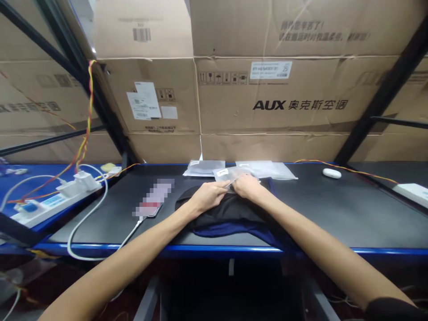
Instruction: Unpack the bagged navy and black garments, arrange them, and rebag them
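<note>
My left hand (210,196) is closed, its thumb and fingers pinching the near edge of a frosted plastic bag (221,174) with a small white label. My right hand (246,186) is closed at the same bag, its fingers curled down and partly hidden behind the knuckles. Beneath both hands lies a black and navy cloth item (230,214), bunched up, its lower part hanging over the table's front edge. Just behind are two more flat plastic packs, a left pack (205,167) and a right pack (274,170).
On the black tabletop (334,214), a phone (155,198) lies at the left with a white cable (69,236) plugged in. A power strip (56,200) sits further left. A small white case (331,173) is at the right. Cardboard (227,102) walls the back between black posts.
</note>
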### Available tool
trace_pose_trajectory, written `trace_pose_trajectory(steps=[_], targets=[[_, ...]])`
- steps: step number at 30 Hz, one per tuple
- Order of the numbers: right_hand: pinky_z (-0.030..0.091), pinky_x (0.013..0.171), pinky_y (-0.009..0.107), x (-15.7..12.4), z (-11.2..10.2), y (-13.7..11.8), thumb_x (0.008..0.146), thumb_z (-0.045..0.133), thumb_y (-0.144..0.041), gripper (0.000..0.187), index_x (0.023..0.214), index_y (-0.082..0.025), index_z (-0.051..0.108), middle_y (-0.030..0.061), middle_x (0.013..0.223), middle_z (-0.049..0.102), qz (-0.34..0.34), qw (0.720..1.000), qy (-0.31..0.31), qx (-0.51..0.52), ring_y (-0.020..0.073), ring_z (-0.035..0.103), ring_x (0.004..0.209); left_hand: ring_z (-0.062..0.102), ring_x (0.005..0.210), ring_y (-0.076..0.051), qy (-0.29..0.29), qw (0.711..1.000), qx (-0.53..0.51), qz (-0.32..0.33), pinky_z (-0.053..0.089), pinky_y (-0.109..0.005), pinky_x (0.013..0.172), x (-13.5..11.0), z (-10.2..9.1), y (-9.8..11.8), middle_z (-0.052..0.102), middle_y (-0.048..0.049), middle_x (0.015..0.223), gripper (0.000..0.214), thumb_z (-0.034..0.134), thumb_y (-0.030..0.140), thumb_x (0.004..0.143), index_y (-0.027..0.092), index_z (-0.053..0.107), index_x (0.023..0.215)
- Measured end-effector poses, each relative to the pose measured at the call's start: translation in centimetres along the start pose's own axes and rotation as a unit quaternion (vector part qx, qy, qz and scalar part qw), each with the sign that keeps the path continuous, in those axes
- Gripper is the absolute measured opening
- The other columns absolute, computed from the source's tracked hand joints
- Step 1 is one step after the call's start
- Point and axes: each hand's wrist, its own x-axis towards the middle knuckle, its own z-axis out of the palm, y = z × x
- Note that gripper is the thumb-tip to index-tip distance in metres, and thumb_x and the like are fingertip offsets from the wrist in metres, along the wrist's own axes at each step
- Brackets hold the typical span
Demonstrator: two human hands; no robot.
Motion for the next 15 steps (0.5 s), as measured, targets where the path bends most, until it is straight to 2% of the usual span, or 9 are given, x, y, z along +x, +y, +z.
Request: trace_pose_trajectory(steps=[2,5,7,9,11,13,15], targets=[[0.049,0.091,0.044,0.3,-0.1,-0.4,0.095,0.040,-0.018,0.041,0.132,-0.010,0.057,0.0238,0.136,0.058,0.031,0.999,0.007,0.006,0.0353,0.061,0.115,0.067,0.113,-0.019,0.001,1.000,-0.005,-0.001,0.053,-0.028,0.100,0.0,0.0,0.0,0.065,-0.0023,0.130,0.027,0.055,0.009,0.087,0.022,0.078,0.092],[0.050,0.090,0.044,-0.3,-0.5,-0.3,0.100,0.037,-0.032,0.048,0.144,-0.012,0.045,0.0230,0.138,0.056,0.060,0.998,0.019,0.027,0.0342,0.062,0.115,0.067,0.113,-0.019,0.006,1.000,0.001,-0.016,0.053,-0.028,0.101,0.1,-0.1,0.1,0.066,-0.0016,0.128,0.025,0.056,0.011,0.087,0.022,0.078,0.092],[0.049,0.093,0.041,-1.4,-1.0,0.6,0.100,0.039,-0.044,0.053,0.144,-0.014,0.044,0.0185,0.134,0.061,0.024,0.997,0.014,0.070,0.0307,0.062,0.115,0.068,0.111,-0.020,0.006,0.999,0.014,-0.036,0.053,-0.030,0.100,0.1,-0.3,0.1,0.068,-0.0023,0.125,0.024,0.057,0.012,0.087,0.022,0.078,0.094],[0.049,0.096,0.039,-2.5,-1.4,1.9,0.095,0.050,-0.047,0.055,0.140,-0.016,0.048,0.0152,0.133,0.062,-0.075,0.985,-0.010,0.156,0.0290,0.061,0.117,0.069,0.110,-0.021,-0.001,0.998,0.019,-0.053,0.054,-0.031,0.099,0.1,-0.5,0.2,0.069,-0.0032,0.124,0.025,0.058,0.012,0.086,0.022,0.078,0.096],[0.047,0.100,0.042,-3.4,-1.7,3.1,0.091,0.058,-0.039,0.048,0.134,-0.016,0.055,0.0143,0.135,0.061,-0.123,0.974,-0.022,0.187,0.0297,0.059,0.120,0.069,0.110,-0.021,-0.008,0.998,0.013,-0.059,0.055,-0.032,0.098,0.1,-0.6,0.2,0.068,-0.0027,0.124,0.025,0.058,0.012,0.086,0.023,0.078,0.097],[0.046,0.102,0.043,-3.7,-1.6,3.8,0.090,0.055,-0.024,0.043,0.133,-0.017,0.056,0.0131,0.136,0.061,-0.142,0.972,-0.019,0.187,0.0287,0.058,0.122,0.069,0.109,-0.021,-0.008,0.998,0.005,-0.057,0.055,-0.031,0.098,0.1,-0.6,0.2,0.068,-0.0017,0.124,0.025,0.059,0.011,0.086,0.024,0.079,0.095],[0.044,0.105,0.042,-3.4,-1.3,3.8,0.088,0.047,-0.011,0.050,0.138,-0.017,0.052,0.0126,0.139,0.059,-0.139,0.976,-0.005,0.168,0.0270,0.056,0.126,0.069,0.109,-0.020,0.001,0.998,-0.003,-0.056,0.055,-0.031,0.098,0.1,-0.5,0.1,0.069,-0.0017,0.123,0.024,0.060,0.012,0.086,0.024,0.078,0.096]])
